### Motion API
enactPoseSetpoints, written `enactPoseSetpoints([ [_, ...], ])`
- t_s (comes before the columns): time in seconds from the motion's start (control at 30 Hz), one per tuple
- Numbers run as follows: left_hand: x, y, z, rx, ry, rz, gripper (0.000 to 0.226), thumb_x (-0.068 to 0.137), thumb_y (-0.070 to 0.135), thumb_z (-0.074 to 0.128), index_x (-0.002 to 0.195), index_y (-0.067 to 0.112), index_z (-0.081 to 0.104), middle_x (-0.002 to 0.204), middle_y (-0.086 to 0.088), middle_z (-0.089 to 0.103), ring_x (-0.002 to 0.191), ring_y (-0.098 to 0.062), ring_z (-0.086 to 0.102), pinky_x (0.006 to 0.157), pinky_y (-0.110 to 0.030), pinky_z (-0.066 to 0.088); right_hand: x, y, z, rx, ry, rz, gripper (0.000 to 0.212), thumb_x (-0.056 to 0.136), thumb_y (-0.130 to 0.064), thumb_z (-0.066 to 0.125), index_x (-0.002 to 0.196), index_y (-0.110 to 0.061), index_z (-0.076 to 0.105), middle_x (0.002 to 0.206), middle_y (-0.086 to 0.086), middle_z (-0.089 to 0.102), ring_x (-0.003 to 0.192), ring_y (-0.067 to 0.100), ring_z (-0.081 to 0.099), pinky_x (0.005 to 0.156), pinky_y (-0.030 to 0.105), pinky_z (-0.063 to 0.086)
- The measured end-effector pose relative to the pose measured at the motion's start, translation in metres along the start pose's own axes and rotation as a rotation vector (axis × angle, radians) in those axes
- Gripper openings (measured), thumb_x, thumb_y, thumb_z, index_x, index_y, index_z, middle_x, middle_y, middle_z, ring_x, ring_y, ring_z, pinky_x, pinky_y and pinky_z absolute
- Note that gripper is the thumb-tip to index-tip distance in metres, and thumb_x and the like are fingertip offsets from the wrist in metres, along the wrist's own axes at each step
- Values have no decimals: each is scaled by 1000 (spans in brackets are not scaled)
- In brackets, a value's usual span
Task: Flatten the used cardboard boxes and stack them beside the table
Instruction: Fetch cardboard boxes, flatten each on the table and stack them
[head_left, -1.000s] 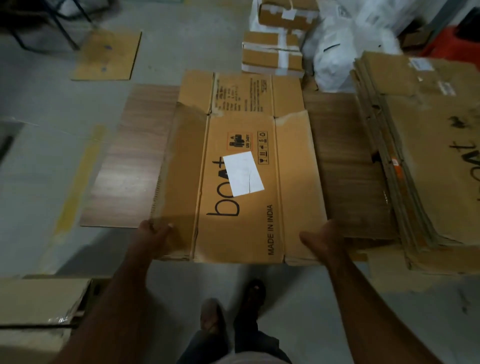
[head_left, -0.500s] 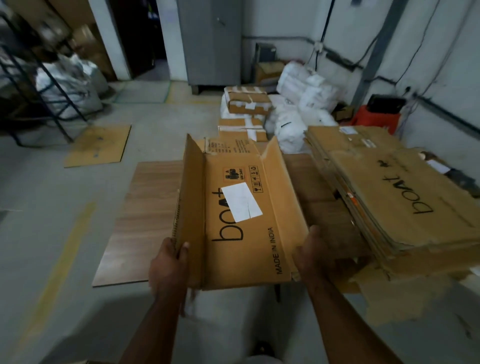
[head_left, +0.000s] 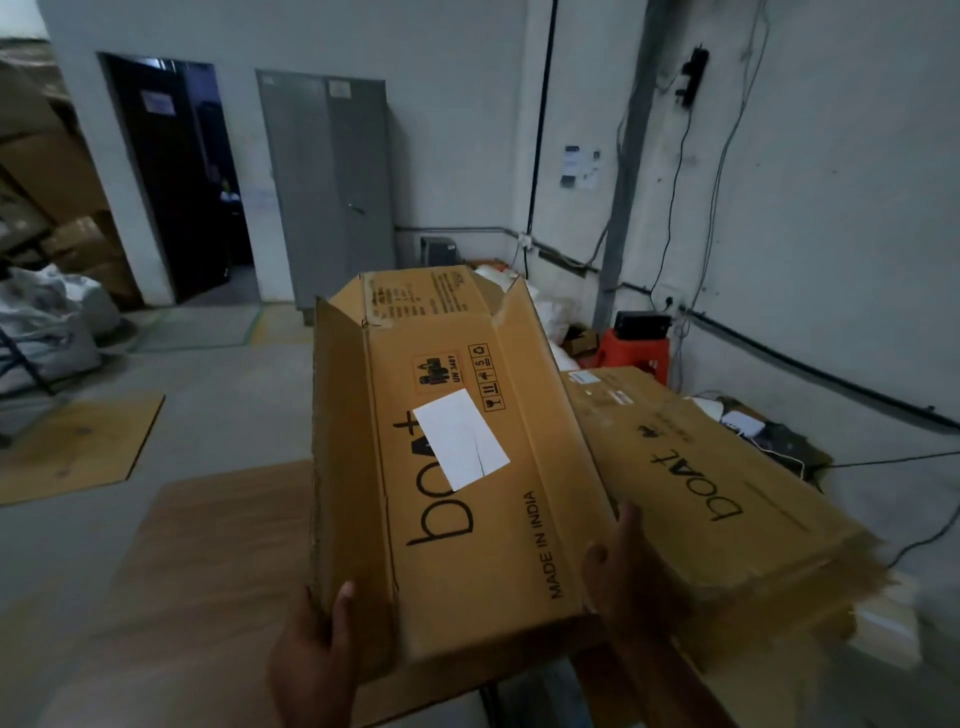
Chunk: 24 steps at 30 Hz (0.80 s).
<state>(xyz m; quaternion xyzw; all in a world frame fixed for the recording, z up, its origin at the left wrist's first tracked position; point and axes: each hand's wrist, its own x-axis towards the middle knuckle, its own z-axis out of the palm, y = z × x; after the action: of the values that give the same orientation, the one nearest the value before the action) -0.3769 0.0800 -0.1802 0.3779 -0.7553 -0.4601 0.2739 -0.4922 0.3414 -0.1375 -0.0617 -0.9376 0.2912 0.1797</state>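
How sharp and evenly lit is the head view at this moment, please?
Head view: dim indoor light; the held box prints read clearly, while the left hand, right hand and the wooden table near the lower edge smear with motion blur; wide-angle lens bends the walls.

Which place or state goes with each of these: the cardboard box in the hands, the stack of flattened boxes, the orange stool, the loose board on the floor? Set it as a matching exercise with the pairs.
Things:
1. cardboard box
2. stack of flattened boxes
3. orange stool
4. loose board

Places or states:
A. lying on the floor at far left
B. held up in the air by the left hand and right hand
C. by the wall, beyond the stack
D. lying flat to the right of the held box

Pairs: 1-B, 2-D, 3-C, 4-A
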Motion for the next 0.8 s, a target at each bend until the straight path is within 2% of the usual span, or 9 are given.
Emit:
enactPoseSetpoints([
  [0.07, -2, 14, 22, 11, 6, 34, 97, 75, 82, 46, 127, 3, 64, 103, -29, 72, 96, -46, 70, 83, -52, 56, 22, 9, -11, 36, -21, 34, 56, 94, -15, 66, 144, -8, 41, 128, 17, 64, 109, 35, 66, 82, 36, 49],
  [0.13, -8, 33, 45, -13, 8, 31, 90, 73, 76, 46, 126, 5, 65, 102, -27, 73, 96, -44, 70, 82, -51, 56, 47, 27, -17, 15, 1, 47, 58, 96, -20, 65, 147, -10, 40, 128, 15, 65, 108, 35, 67, 83, 39, 52],
  [0.3, -36, 86, 130, -76, 67, 71, 53, 92, 50, 69, 121, 6, 64, 105, -24, 72, 98, -43, 68, 84, -49, 53, 126, 91, -26, 17, -2, 77, 58, 96, -25, 66, 145, -17, 37, 125, 9, 67, 104, 33, 69, 79, 39, 53],
  [0.4, -66, 107, 199, -124, 72, 81, 31, 96, 44, 67, 106, 15, 62, 97, -19, 70, 92, -40, 68, 81, -46, 52, 187, 145, -31, 15, -10, 44, 60, 96, -24, 67, 147, -15, 36, 127, 11, 66, 105, 34, 69, 80, 42, 55],
  [0.5, -103, 138, 264, -202, 70, 29, 24, 97, 38, 65, 110, 18, 62, 96, -12, 69, 89, -33, 67, 82, -42, 54, 252, 204, -43, 35, -23, -2, 60, 93, -21, 72, 143, -12, 41, 125, 14, 65, 102, 35, 69, 78, 47, 59],
  [0.57, -124, 160, 299, -225, 88, 25, 15, 96, 33, 66, 104, 21, 59, 89, -7, 66, 84, -28, 65, 75, -38, 51, 289, 235, -54, 39, -55, -9, 60, 92, -20, 73, 143, -11, 41, 126, 16, 64, 103, 38, 68, 78, 50, 59],
  [0.67, -148, 187, 347, -205, 85, 7, 13, 95, 31, 68, 99, 23, 59, 82, 5, 66, 82, -28, 68, 73, -43, 56, 334, 274, -70, 48, -71, -11, 61, 93, -17, 72, 144, -9, 40, 127, 20, 63, 105, 42, 67, 76, 46, 54],
  [0.73, -159, 199, 375, -226, 75, 9, 12, 95, 33, 68, 100, 28, 59, 87, 13, 66, 83, -27, 70, 75, -47, 60, 362, 297, -82, 53, -90, -20, 62, 93, -15, 72, 145, -8, 41, 128, 22, 62, 108, 44, 65, 76, 45, 51],
  [0.8, -173, 210, 400, -273, 63, 3, 13, 95, 32, 68, 106, 30, 60, 94, 12, 68, 88, -22, 70, 79, -45, 60, 388, 321, -93, 60, -107, -18, 63, 91, -12, 73, 145, -5, 41, 130, 25, 61, 111, 46, 62, 82, 49, 52],
])
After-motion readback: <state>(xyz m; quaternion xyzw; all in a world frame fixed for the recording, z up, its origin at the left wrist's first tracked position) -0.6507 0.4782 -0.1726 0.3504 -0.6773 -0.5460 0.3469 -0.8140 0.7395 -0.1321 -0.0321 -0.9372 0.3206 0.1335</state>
